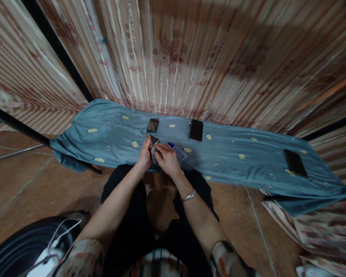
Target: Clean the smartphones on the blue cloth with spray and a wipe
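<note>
My left hand (144, 155) is closed around the edge of a dark, flat phone (153, 139), held tilted over the front part of the cloth-covered bench. My right hand (167, 158) is closed, its fingers pinching a small greyish cloth (153, 151) against the phone's face. Much of both the phone and the cloth is hidden by my fingers. Just right of my right hand lies a clear bottle with a blue cap (178, 151), on its side. Beyond the held phone, another dark, flat device (152, 126) rests on the bench.
A blue sheet with yellow prints (227, 152) covers the long bench. On it lie a dark phone (196, 130) atop a lighter flat item, and a black phone (295, 163) far right. Striped curtains (173, 57) hang behind. Black coiled hose (14, 238) and a white power strip (46, 261) are lower left.
</note>
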The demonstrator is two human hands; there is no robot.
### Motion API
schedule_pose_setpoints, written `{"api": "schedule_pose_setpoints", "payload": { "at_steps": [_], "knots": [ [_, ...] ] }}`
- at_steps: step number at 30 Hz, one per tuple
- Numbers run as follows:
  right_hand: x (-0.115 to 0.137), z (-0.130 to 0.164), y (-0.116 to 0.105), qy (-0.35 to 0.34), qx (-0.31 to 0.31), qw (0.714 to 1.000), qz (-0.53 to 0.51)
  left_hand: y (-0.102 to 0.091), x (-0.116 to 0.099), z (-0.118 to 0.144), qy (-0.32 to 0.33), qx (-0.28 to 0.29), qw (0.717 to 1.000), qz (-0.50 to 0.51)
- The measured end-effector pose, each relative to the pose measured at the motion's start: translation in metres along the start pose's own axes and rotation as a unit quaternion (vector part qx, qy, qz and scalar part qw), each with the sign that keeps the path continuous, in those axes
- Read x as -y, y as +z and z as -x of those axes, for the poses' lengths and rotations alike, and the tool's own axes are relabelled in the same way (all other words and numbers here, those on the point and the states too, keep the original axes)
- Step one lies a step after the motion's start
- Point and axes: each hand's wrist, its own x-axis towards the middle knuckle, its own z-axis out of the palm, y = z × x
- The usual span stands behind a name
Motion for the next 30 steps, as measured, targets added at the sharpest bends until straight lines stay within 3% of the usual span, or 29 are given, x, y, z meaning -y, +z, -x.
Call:
{"api": "schedule_pose_setpoints", "payload": {
  "at_steps": [8,17,26,30],
  "knots": [
    [0.006,-0.003,0.003,0.064,-0.026,0.997,-0.027,0.007,0.000,0.005,0.064,-0.010,0.997,-0.043],
    [0.007,-0.010,0.001,0.169,-0.056,0.982,-0.062,0.001,0.011,0.004,0.088,0.002,0.989,-0.123],
    [0.007,-0.018,-0.006,0.232,-0.079,0.963,-0.111,-0.006,0.017,-0.004,0.155,0.066,0.943,-0.286],
    [0.004,-0.021,-0.007,0.252,-0.109,0.951,-0.144,-0.010,0.023,-0.004,0.180,0.088,0.928,-0.313]
  ]
}}
